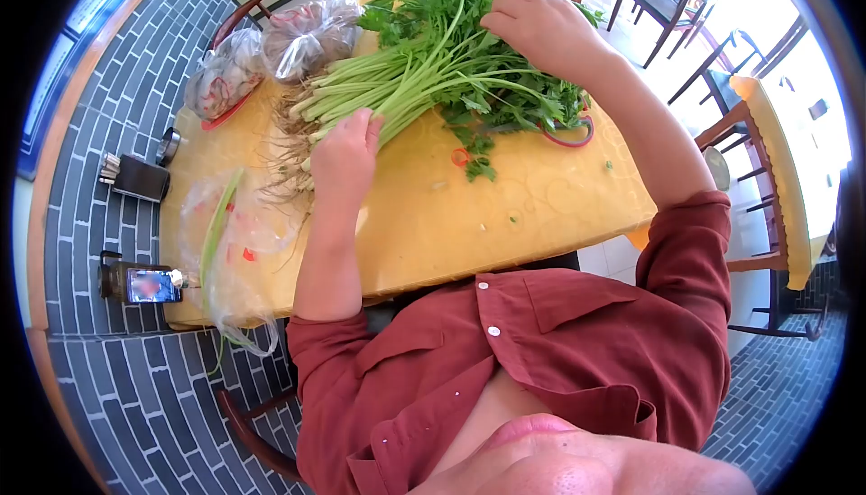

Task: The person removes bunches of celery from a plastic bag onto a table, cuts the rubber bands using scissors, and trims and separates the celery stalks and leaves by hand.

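Note:
A large bunch of celery [397, 89] lies across the table, its pale roots [290, 138] to the left and its green leaves to the right. My left hand [345, 154] is closed around a stalk near the root end. At the leafy end, my right hand [546, 30] has its fingers curled in against the leaves; what they pinch is hidden. Beneath the leaves shows a red loop handle [582, 134], seemingly of scissors, mostly covered. A small red ring [461, 157] and leaf scraps [483, 166] lie below the bunch.
Two filled plastic bags [311, 39] stand at the table's back left. A clear bag [244, 251] with a loose stalk [216, 224] hangs over the near left edge. A phone [152, 285] and a dark chopstick holder [140, 177] are by the brick wall. Chairs [667, 3] stand to the right.

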The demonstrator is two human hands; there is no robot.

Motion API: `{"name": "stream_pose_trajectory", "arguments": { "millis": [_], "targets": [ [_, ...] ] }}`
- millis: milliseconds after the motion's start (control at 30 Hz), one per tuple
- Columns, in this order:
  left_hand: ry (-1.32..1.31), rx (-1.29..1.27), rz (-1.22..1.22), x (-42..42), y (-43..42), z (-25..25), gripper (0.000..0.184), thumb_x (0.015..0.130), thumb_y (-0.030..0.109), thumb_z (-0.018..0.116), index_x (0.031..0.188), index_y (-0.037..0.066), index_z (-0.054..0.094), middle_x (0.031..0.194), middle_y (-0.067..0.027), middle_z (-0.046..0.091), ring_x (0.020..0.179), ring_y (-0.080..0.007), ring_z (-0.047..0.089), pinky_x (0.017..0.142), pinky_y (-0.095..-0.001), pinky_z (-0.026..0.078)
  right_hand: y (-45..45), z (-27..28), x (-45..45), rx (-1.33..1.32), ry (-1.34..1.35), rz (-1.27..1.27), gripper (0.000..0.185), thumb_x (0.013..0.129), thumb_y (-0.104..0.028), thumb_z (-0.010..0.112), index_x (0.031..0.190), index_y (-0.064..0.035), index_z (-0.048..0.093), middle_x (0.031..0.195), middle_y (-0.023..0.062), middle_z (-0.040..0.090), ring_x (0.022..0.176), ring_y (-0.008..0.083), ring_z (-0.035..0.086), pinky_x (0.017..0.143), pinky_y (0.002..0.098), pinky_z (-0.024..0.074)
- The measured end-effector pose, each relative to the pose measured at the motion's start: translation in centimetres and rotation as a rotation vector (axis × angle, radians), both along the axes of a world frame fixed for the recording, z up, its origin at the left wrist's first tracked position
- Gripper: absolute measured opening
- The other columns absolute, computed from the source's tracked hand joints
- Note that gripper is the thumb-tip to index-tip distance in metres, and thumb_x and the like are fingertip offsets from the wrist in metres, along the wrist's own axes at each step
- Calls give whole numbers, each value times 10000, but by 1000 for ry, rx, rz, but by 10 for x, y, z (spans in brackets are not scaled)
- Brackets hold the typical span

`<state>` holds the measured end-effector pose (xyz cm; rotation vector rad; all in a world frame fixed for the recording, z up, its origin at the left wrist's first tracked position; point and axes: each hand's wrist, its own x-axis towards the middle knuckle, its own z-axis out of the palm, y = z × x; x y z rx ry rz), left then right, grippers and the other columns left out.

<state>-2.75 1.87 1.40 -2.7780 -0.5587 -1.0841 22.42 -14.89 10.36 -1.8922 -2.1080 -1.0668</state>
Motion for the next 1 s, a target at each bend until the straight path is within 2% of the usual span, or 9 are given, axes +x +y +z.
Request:
{"name": "stream_pose_trajectory", "arguments": {
  "millis": [167,267,367,400,500,533,633,800,1000],
  "targets": [
    [-4,3,-6,0,0,1,185,898,288,551,890,105,573,703,-74,606,616,-269,599,520,-372,477,1,-8,10,69,106,113,97,809,-124,585,886,-72,612,839,37,565,822,210,550,703,311,498],
    [-21,22,-14,2,0,-1,183,898,290,551,890,108,573,707,-74,609,619,-270,599,522,-373,475,6,-17,5,193,643,93,129,830,-139,572,874,-58,663,797,26,613,762,165,568,704,284,482],
    [-57,23,-30,0,4,-3,176,895,283,557,889,108,572,712,-74,611,629,-271,600,528,-372,473,3,-8,12,230,1461,47,185,838,-160,577,947,-65,694,792,11,647,756,117,575,736,263,464],
    [-59,13,-23,-1,5,-1,172,893,280,560,889,108,572,713,-73,611,632,-271,600,530,-371,474,2,-13,21,102,1389,62,233,822,-166,607,1027,-88,685,819,-2,660,801,93,580,778,260,455],
    [-55,-5,-36,-2,6,3,162,891,270,564,890,109,573,713,-73,609,638,-271,599,531,-370,472,0,-16,22,-274,1127,29,230,792,-190,613,983,-95,699,934,52,680,855,130,611,817,268,459],
    [-52,-12,-46,-1,6,3,159,891,267,564,890,109,574,713,-73,608,639,-272,598,531,-370,472,4,-17,21,-261,968,-10,234,787,-193,624,993,-109,694,944,70,670,872,186,609,858,305,454],
    [-52,-21,-49,-2,0,5,152,889,263,567,895,111,579,712,-70,607,637,-274,596,531,-366,471,27,-37,23,-39,595,114,227,795,-193,647,1009,-126,681,1003,77,633,961,237,564,862,340,448],
    [-80,-10,-69,-3,6,4,148,886,259,572,903,113,584,711,-70,607,621,-279,592,521,-373,465,34,-45,14,-42,380,65,147,838,-241,590,906,-139,672,908,17,587,981,213,519,915,335,411],
    [-84,0,-82,-3,8,4,142,880,255,581,901,115,586,721,-72,613,614,-281,592,516,-372,467,26,-42,21,6,345,102,138,836,-227,563,856,-140,669,834,14,601,908,203,545,856,341,442]
  ]
}}
